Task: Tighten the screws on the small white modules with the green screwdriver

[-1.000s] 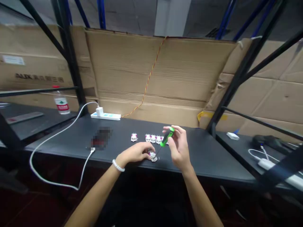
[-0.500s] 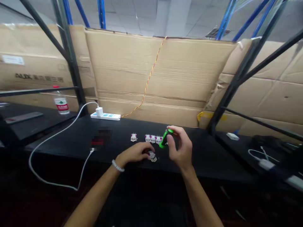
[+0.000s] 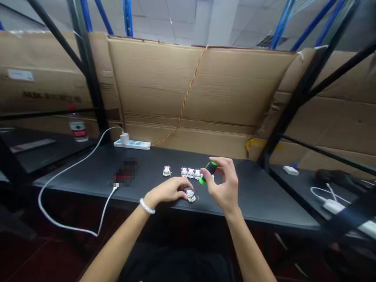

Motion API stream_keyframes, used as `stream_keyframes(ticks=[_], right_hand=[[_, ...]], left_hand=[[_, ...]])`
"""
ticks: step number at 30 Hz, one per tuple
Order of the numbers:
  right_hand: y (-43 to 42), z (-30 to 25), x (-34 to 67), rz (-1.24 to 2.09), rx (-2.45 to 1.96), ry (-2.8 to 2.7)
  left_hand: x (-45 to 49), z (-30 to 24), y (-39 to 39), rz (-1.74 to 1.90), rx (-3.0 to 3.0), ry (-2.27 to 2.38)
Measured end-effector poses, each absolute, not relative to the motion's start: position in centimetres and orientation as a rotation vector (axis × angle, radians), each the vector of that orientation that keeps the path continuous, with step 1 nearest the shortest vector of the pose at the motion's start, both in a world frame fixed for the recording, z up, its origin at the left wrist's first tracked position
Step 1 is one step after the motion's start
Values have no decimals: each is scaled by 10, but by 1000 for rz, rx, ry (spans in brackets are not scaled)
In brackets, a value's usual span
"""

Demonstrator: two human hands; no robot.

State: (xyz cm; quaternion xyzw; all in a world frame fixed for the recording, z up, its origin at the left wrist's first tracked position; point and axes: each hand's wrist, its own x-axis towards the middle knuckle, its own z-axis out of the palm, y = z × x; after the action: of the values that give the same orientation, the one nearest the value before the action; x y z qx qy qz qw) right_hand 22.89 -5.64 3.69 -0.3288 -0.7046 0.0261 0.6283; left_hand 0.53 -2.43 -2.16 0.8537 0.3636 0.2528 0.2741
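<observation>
My left hand (image 3: 173, 188) rests on the black table, fingers closed around the edge of a small white and purple part (image 3: 190, 195), whose exact kind I cannot make out. My right hand (image 3: 225, 180) grips a green and black screwdriver (image 3: 210, 168) by its handle, tilted so that the thin shaft points down and left. Its tip reaches the small part; whether it sits in a screw is too small to tell. Beyond the hands, several similar white and purple parts (image 3: 190, 173) stand in a row, partly hidden by the screwdriver. Another such part (image 3: 167, 170) stands apart to the left.
A white power strip (image 3: 132, 144) with a plugged-in charger lies at the back left. Its white cable (image 3: 55, 177) loops over the table's front edge to a blurred-out object. A water bottle (image 3: 78, 129) stands farther left. Cardboard (image 3: 152, 86) walls the back; dark metal posts (image 3: 286, 121) flank the table.
The screwdriver has tilted over, and its shaft now shows reaching the small part. My left hand keeps its hold on that part, almost unmoved. The view has shifted slightly.
</observation>
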Motion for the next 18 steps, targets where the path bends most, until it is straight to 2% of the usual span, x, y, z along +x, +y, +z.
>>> stream_keyframes(ticks=[4,10,15,18], right_hand=[[-58,40,231,184,-698,-1762],[-61,43,227,17,-743,-1663],[-63,46,227,107,-703,-1782],[-64,47,226,47,-737,-1743]], left_hand=[[5,-23,-24,694,2272,964],[5,-24,-23,699,2290,976],[5,-24,-22,701,2292,978],[5,-23,-23,694,2297,972]])
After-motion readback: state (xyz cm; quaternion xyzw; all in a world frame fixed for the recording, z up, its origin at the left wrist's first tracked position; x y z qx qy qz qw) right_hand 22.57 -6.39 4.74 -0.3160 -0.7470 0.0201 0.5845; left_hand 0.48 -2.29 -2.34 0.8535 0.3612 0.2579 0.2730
